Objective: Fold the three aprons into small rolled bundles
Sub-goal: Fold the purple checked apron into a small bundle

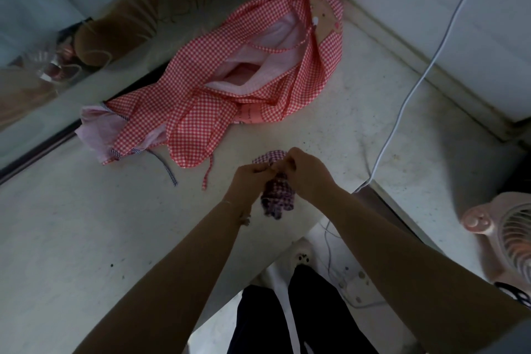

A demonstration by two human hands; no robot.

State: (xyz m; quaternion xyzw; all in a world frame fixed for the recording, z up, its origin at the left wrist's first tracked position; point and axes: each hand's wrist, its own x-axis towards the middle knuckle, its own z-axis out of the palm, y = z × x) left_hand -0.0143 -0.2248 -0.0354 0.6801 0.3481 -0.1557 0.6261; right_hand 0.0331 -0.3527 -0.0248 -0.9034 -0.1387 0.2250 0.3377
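A small purple checked apron bundle [278, 198] is held just above the pale counter [86, 238], rolled tight. My left hand [251, 181] pinches its upper left side and my right hand [306, 174] grips its top from the right, fingers curled in. Behind it a red-and-white checked apron [238, 80] lies spread and crumpled, ties trailing toward me. Under its left end a pale pink apron [94, 129] with dark striped trim pokes out.
A white cable [402, 112] runs down the counter's right side along a white wall. A pink fan [505, 238] stands at the right, below the counter edge. A glossy panel [43, 37] borders the left. My legs and a power strip [353, 287] show below.
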